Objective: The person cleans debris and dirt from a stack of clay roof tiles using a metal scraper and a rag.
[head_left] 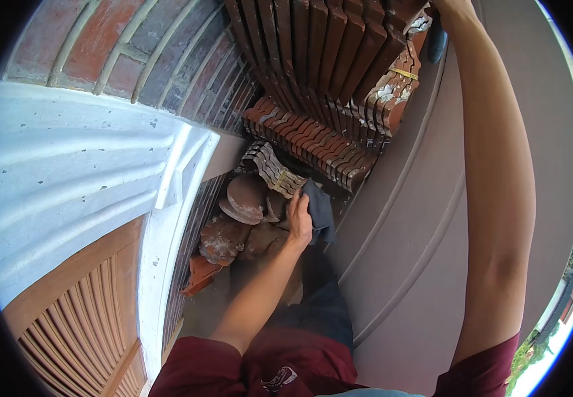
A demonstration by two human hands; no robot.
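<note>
My left hand (300,217) is closed at the edge of a dark grey cloth-like piece (319,212), low in the middle of the view. Just beyond it lies a short row of pale, weathered curved tiles (272,170). My right arm reaches up along the right side, and my right hand (454,12) is cut off by the top edge, beside the upper brown roof tiles (339,46); its fingers are mostly hidden. A dark blue-grey object (437,43) shows below that hand. Behind the pale tiles runs a row of reddish tiles (309,140).
Rounded clay pieces (247,198) and an orange tile fragment (200,274) lie left of my left hand. A brick wall (121,49), white moulding (75,152) and slatted wooden door (81,311) stand left. A grey wall (405,264) borders the right.
</note>
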